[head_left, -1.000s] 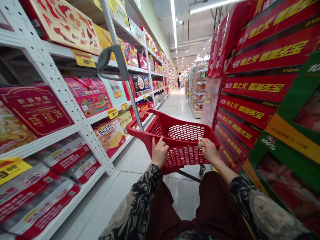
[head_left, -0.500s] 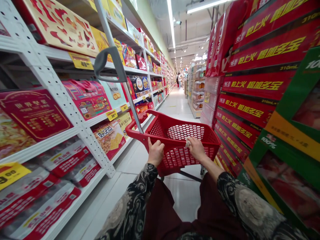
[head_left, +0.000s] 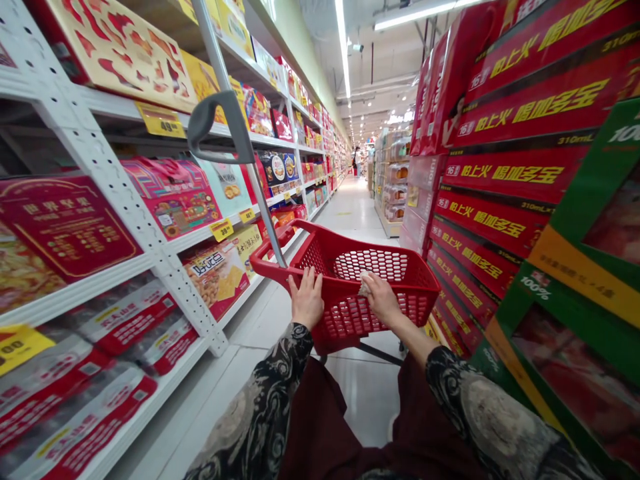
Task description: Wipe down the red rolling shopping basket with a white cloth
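Note:
A red plastic shopping basket (head_left: 415,283) on wheels stands in the aisle ahead of me, empty inside. Its grey pull handle (head_left: 215,120) rises up at the left. My left hand (head_left: 306,300) rests on the basket's near rim with fingers stretched over it. My right hand (head_left: 380,298) presses a small whitish wad (head_left: 364,283), perhaps a cloth or tissue, against the near rim. Both patterned sleeves and a dark red garment fill the bottom of the view.
White shelves (head_left: 100,280) with boxed gift packs and yellow price tags line the left. Stacked red drink cartons (head_left: 500,180) and green boxes (head_left: 590,267) wall the right. The pale tiled aisle floor (head_left: 350,207) runs far ahead, where a distant person (head_left: 357,159) stands.
My right hand has slid left along the basket's near rim with the wad. My left hand has moved slightly left and uncurled its fingers over the rim.

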{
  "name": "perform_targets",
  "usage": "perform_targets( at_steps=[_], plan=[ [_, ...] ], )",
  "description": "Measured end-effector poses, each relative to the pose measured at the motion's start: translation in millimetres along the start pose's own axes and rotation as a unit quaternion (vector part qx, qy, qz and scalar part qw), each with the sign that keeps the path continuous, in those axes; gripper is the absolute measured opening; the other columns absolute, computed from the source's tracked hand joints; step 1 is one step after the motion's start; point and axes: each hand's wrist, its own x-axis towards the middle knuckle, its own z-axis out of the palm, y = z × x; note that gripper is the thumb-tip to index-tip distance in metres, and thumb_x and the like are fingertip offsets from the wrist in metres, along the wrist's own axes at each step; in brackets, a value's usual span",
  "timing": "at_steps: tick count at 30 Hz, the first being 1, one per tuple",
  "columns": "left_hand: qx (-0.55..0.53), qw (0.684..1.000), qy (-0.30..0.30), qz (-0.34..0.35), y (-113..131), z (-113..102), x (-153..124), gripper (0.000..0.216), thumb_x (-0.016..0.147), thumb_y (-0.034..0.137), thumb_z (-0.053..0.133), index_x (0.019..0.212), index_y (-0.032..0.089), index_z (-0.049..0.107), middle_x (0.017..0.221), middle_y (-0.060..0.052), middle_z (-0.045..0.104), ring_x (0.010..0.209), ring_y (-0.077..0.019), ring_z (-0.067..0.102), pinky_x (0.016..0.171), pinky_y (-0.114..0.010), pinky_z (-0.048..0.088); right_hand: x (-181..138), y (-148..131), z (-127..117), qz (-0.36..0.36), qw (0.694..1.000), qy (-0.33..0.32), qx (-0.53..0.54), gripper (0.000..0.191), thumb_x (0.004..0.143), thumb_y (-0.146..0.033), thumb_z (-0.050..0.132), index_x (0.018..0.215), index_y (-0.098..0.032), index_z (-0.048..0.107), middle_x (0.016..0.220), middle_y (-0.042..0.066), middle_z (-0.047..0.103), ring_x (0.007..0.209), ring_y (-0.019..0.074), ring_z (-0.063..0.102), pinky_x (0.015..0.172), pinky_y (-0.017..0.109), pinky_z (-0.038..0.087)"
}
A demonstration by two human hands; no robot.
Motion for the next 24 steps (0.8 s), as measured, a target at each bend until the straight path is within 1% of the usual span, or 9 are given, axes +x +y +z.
perform_targets(
  at_steps=[2, 6, 8, 11, 13, 14, 20, 22, 24],
  plan=[
    [0.002, 1.0, -0.002, 0.001, -0.1, 0.2, -1.4, 0.059, 0.07, 0.014, 0.044, 0.129, 0.014, 0.045, 0.143, -0.014, 0.035, 0.134, -0.0289, 0.026, 0.107, -0.062, 0.005, -3.2, 3.2, -1.3, 0.0, 1.0, 0.0, -0.012, 0.048, 0.075, -0.006, 0.039, 0.12, -0.017, 0.051, 0.125, 0.01, 0.053, 0.112, 0.0213, 0.048, 0.094, 0.037, 0.04],
    [0.0, 1.0, -0.006, 0.0, 1.6, -3.5, -1.1, 0.058, 0.071, 0.014, 0.044, 0.129, 0.014, 0.046, 0.14, -0.015, 0.039, 0.133, -0.0291, 0.028, 0.107, -0.063, 0.005, -21.3, 45.9, -20.8, 0.041, 0.997, 0.011, -0.061, 0.045, 0.074, -0.005, 0.038, 0.114, -0.015, 0.056, 0.115, 0.011, 0.058, 0.104, 0.0228, 0.051, 0.089, 0.038, 0.042],
    [-0.002, 1.0, -0.006, -0.001, 4.4, -6.0, -1.0, 0.057, 0.071, 0.014, 0.044, 0.128, 0.015, 0.047, 0.139, -0.015, 0.04, 0.132, -0.0295, 0.029, 0.106, -0.063, 0.005, -28.0, 67.4, -31.0, 0.06, 0.995, 0.004, -0.083, 0.044, 0.074, -0.005, 0.039, 0.113, -0.015, 0.057, 0.113, 0.012, 0.058, 0.103, 0.0228, 0.052, 0.088, 0.037, 0.042],
    [-0.007, 1.0, -0.004, 0.006, 10.6, -9.0, -1.7, 0.057, 0.07, 0.014, 0.044, 0.127, 0.014, 0.047, 0.139, -0.015, 0.04, 0.132, -0.0292, 0.029, 0.106, -0.063, 0.007, -27.2, 80.6, -36.9, 0.098, 0.99, -0.006, -0.105, 0.042, 0.074, -0.006, 0.039, 0.11, -0.013, 0.059, 0.11, 0.013, 0.058, 0.101, 0.0231, 0.053, 0.088, 0.037, 0.042],
    [-0.01, 1.0, -0.007, 0.011, 14.9, -10.0, -1.9, 0.058, 0.07, 0.014, 0.044, 0.127, 0.013, 0.047, 0.14, -0.016, 0.039, 0.133, -0.0293, 0.028, 0.107, -0.063, 0.007, -19.7, 72.6, -32.4, 0.119, 0.988, -0.004, -0.099, 0.04, 0.075, -0.007, 0.039, 0.109, -0.012, 0.059, 0.108, 0.014, 0.059, 0.099, 0.0234, 0.053, 0.088, 0.038, 0.042],
    [-0.01, 1.0, -0.008, 0.011, 16.9, -10.3, -1.9, 0.058, 0.07, 0.015, 0.045, 0.128, 0.013, 0.047, 0.14, -0.016, 0.039, 0.133, -0.0296, 0.028, 0.107, -0.063, 0.008, -14.5, 63.7, -27.8, 0.115, 0.99, -0.005, -0.085, 0.04, 0.075, -0.007, 0.039, 0.109, -0.012, 0.059, 0.108, 0.014, 0.059, 0.099, 0.0232, 0.053, 0.088, 0.038, 0.042],
    [-0.005, 1.0, -0.017, 0.024, 22.9, -11.0, -0.6, 0.059, 0.07, 0.016, 0.044, 0.129, 0.01, 0.044, 0.14, -0.018, 0.038, 0.133, -0.0301, 0.028, 0.107, -0.063, 0.007, 19.6, -14.2, 7.0, 0.021, 0.999, -0.015, 0.027, 0.048, 0.075, -0.005, 0.038, 0.119, -0.017, 0.053, 0.119, 0.011, 0.055, 0.109, 0.0206, 0.049, 0.094, 0.037, 0.041],
    [-0.004, 0.999, -0.019, 0.028, 22.6, -11.0, -0.3, 0.06, 0.07, 0.015, 0.044, 0.13, 0.01, 0.044, 0.14, -0.017, 0.037, 0.133, -0.0295, 0.027, 0.107, -0.063, 0.006, 22.4, -22.8, 9.3, -0.004, 0.999, -0.025, 0.044, 0.05, 0.076, -0.004, 0.037, 0.122, -0.018, 0.05, 0.122, 0.01, 0.053, 0.112, 0.0195, 0.047, 0.095, 0.037, 0.04],
    [-0.005, 0.999, -0.018, 0.029, 22.2, -10.6, -0.3, 0.06, 0.07, 0.015, 0.044, 0.13, 0.011, 0.044, 0.14, -0.017, 0.038, 0.133, -0.0292, 0.027, 0.106, -0.063, 0.005, 16.1, -12.1, 3.2, -0.016, 0.999, -0.03, 0.042, 0.051, 0.075, -0.004, 0.037, 0.123, -0.018, 0.049, 0.124, 0.01, 0.052, 0.114, 0.0188, 0.046, 0.097, 0.037, 0.039]
  ],
)
